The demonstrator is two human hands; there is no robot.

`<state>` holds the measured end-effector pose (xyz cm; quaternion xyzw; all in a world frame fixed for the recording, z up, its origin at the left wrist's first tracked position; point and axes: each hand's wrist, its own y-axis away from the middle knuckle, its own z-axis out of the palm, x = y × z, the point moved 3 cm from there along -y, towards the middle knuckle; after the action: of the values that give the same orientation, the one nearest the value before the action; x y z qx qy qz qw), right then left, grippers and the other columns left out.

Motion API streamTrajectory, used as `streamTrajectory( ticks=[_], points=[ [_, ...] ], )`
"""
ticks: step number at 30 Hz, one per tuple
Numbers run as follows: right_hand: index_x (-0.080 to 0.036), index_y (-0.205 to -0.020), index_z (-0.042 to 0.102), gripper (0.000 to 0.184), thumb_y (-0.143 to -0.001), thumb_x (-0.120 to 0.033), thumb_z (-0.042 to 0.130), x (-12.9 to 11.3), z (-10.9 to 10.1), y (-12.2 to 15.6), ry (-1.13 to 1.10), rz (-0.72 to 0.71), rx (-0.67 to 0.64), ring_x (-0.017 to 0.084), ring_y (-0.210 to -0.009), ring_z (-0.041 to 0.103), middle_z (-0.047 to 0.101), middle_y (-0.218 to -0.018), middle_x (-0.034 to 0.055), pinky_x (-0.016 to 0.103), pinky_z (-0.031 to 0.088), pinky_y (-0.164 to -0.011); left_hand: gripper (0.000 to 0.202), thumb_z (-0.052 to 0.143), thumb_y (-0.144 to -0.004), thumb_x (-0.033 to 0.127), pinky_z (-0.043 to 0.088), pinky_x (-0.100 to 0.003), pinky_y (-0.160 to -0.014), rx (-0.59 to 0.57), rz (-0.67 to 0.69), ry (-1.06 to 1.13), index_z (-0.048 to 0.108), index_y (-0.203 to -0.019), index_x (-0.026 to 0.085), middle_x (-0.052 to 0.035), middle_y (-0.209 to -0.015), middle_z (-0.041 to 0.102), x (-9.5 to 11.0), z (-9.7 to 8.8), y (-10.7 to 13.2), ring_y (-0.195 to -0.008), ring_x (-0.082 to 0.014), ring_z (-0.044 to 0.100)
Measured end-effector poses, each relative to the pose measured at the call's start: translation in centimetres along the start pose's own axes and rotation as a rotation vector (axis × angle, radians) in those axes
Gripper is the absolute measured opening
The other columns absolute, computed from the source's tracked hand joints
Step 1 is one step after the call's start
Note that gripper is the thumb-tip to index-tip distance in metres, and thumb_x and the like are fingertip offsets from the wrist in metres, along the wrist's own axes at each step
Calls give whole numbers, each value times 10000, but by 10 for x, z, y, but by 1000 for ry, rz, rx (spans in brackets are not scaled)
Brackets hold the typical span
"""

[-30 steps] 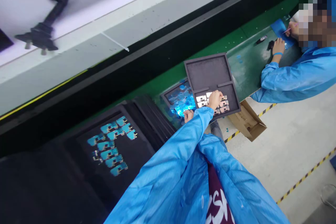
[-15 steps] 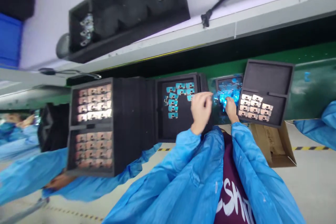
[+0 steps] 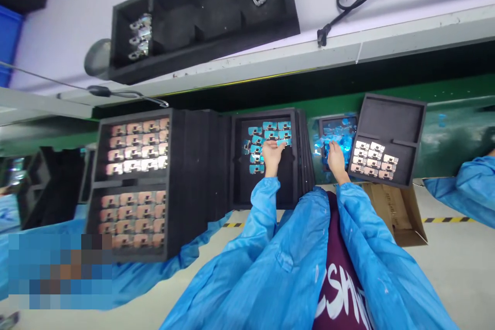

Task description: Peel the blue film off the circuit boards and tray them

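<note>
My left hand (image 3: 273, 154) reaches into a black foam tray (image 3: 288, 180) that holds several small parts covered in blue film (image 3: 266, 129); its fingers pinch one of these parts. My right hand (image 3: 335, 159) rests with curled fingers on a small tray heaped with peeled blue film scraps (image 3: 334, 131). Just right of it a grey foam tray (image 3: 390, 113) carries several bare silver metal parts (image 3: 371, 157) in its near compartment; its far compartment holds nothing.
A tall black tray (image 3: 174, 191) with rows of copper-toned parts stands at left. On the white shelf beyond lie a compartmented black tray (image 3: 204, 15) and a cable with plug (image 3: 323, 36). Other workers' blue sleeves show at both sides (image 3: 464, 191). A cardboard box (image 3: 398, 216) sits underneath.
The view swung left and steadied. My left hand moved from the silver parts tray to the blue-film parts tray and closed on a part. My right hand stays on the film scraps.
</note>
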<state>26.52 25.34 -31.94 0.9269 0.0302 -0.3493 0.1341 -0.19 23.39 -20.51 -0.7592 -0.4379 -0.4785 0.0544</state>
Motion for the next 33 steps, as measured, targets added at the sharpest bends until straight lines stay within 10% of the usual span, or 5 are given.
streamTrajectory(
  ticks=[6, 13, 18, 27, 33],
  points=[
    [-108, -1420, 665, 439, -1111, -227, 377, -27, -15, 1, -214, -41, 124, 241, -1489, 559, 612, -1550, 229, 432, 472, -1254, 423, 879, -802, 444, 557, -258, -677, -191, 33, 319, 700, -1108, 211, -51, -1005, 773, 11, -12, 41, -767, -154, 737],
    [-195, -1300, 717, 484, -1084, -603, 572, -75, -54, 12, -682, -113, 81, 183, -918, 758, 789, -1119, 94, 286, 630, -746, 408, 966, -764, 421, 611, -313, -718, -393, 67, 470, 728, -1000, 188, -69, -944, 786, 39, 41, 85, -805, -206, 773],
    [-207, -1032, 779, 476, -969, -675, 728, -78, -83, 18, -844, -57, 30, 202, -818, 766, 788, -920, 47, 313, 629, -757, 383, 975, -746, 419, 637, -328, -804, -488, 142, 418, 746, -951, 190, -47, -897, 784, 45, 60, 89, -832, -194, 765],
    [-239, -1198, 796, 304, -1115, -456, 600, -82, -114, 36, -572, -239, 178, 218, -1006, 746, 778, -1196, 86, 347, 624, -863, 298, 903, -843, 437, 625, -329, -741, -484, 264, 271, 855, -973, 174, -76, -895, 836, 46, 60, 102, -789, -209, 772],
    [-246, -1129, 823, 257, -1142, -344, 586, -87, -121, 40, -230, -324, 340, 245, -1135, 709, 784, -1175, 92, 393, 584, -1010, 365, 928, -806, 409, 658, -434, -953, -564, 167, 353, 877, -1075, 168, -109, -1043, 867, 48, 62, 107, -968, -266, 817]
  ],
)
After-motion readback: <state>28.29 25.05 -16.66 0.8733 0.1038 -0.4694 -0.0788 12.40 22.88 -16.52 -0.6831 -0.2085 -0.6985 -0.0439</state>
